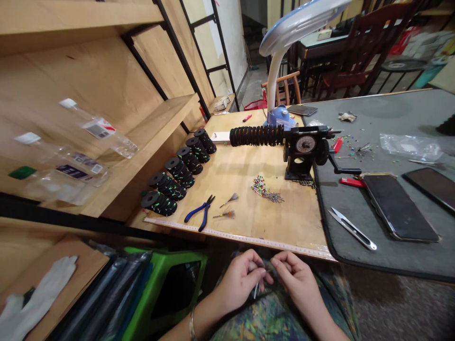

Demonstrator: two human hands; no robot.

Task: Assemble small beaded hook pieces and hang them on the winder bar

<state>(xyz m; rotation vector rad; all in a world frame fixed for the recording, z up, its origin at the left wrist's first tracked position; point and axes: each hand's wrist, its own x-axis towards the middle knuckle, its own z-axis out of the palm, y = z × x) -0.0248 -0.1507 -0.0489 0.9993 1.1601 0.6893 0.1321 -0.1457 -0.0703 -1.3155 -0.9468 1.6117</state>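
Above my lap, just off the table's front edge, my left hand (243, 279) is closed in a pinch. A thin pale stick-like piece (256, 290) pokes down from its fingers; its kind is too small to tell. Close beside it, my right hand (294, 272) pinches thumb against forefinger, and whatever is between them is too small to make out. On the wooden table (241, 175) ahead lie blue-handled pliers (201, 212), two small feathery tufted pieces (224, 215) and a heap of coloured beads with metal bits (266, 190).
A black hand-cranked winder (305, 149) carries a row of dark rings at the table's back. Several black spools (174, 175) line the left edge. Thread snips (352, 228) and phones (400, 206) rest on the grey mat (341, 189). A lamp (275, 80) stands behind.
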